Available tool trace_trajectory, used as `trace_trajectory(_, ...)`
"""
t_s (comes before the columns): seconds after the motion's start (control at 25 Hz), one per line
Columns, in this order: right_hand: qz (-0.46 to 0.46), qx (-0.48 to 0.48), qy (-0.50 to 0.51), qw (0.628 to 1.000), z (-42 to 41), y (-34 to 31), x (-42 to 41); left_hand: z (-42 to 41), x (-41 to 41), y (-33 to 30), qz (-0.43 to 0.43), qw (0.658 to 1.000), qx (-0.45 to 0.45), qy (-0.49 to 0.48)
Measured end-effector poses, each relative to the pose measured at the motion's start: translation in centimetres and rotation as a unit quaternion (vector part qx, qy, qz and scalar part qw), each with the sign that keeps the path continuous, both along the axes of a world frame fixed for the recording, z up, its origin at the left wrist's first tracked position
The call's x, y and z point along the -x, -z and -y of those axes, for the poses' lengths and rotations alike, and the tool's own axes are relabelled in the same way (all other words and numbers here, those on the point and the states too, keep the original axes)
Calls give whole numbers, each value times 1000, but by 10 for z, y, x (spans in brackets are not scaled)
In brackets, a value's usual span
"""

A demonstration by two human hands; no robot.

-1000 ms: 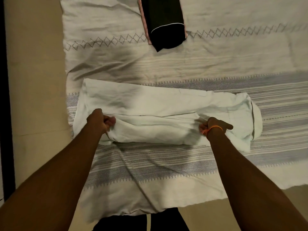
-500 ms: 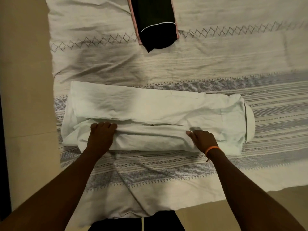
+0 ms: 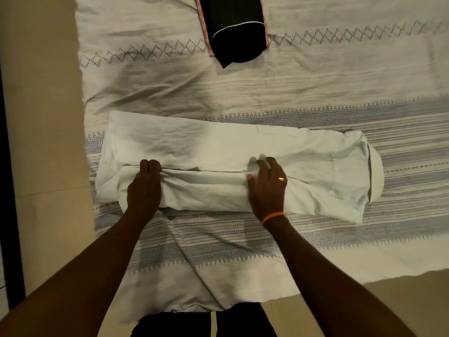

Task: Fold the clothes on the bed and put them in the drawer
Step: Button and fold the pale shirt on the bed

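A white shirt (image 3: 218,147) lies lengthwise across the patterned bedsheet (image 3: 315,88), its near long side folded over onto the middle. My left hand (image 3: 145,188) sits on the left part of that fold, fingers curled, gripping bunched fabric at the fold's edge. Over the right part of the fold rests my right hand (image 3: 268,188), fingers fairly straight and thumb spread, with a ring and an orange wristband. A folded black garment (image 3: 234,27) with a pink edge lies farther back on the bed.
The sheet ends at the left on a bare beige mattress strip (image 3: 41,142) beside a dark edge (image 3: 4,190). The sheet's near corner hangs toward my dark trousers (image 3: 206,322). No drawer is in view.
Both hands carried the shirt's near long edge forward and laid it over the middle. My hands went from gripping the lifted edge to lying on top of the fold.
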State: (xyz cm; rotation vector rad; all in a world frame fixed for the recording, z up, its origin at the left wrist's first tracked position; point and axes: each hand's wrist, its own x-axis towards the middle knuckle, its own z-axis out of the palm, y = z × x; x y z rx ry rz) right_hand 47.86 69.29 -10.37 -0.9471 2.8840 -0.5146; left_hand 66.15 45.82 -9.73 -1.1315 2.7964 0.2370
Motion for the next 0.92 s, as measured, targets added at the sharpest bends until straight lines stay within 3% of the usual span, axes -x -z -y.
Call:
trace_trajectory(0.08,57,-17,-92,994,19,10,-36,3,-14,8,-9,1000,8,16)
trace_trajectory(0.16,87,-93,-176,976,33,29,-61,12,-31,20,-33,991,33,122)
trace_trajectory(0.28,79,-182,-210,957,47,51,-73,39,-68,24,-33,962,41,268)
trace_trajectory(0.36,68,-195,-213,955,56,52,-73,52,-96,11,-19,985,71,159)
trace_trajectory(0.44,56,-161,-231,958,71,45,-76,50,-118,0,-60,997,-2,-57)
trace_trajectory(0.48,55,-134,-241,960,80,41,-81,44,-126,-4,-83,990,-45,-109)
trace_trajectory(0.64,73,-49,-257,962,131,25,-116,-3,-138,-4,-98,975,-139,-139)
trace_trajectory(0.72,84,-43,-245,965,154,23,-126,-22,-126,-2,-134,935,-205,-256)
trace_trajectory(0.84,81,-56,-229,968,172,17,-129,-29,-100,10,-173,842,-257,-442)
trace_trajectory(0.92,85,-86,-224,967,178,10,-130,-25,-89,17,-173,811,-284,-480)
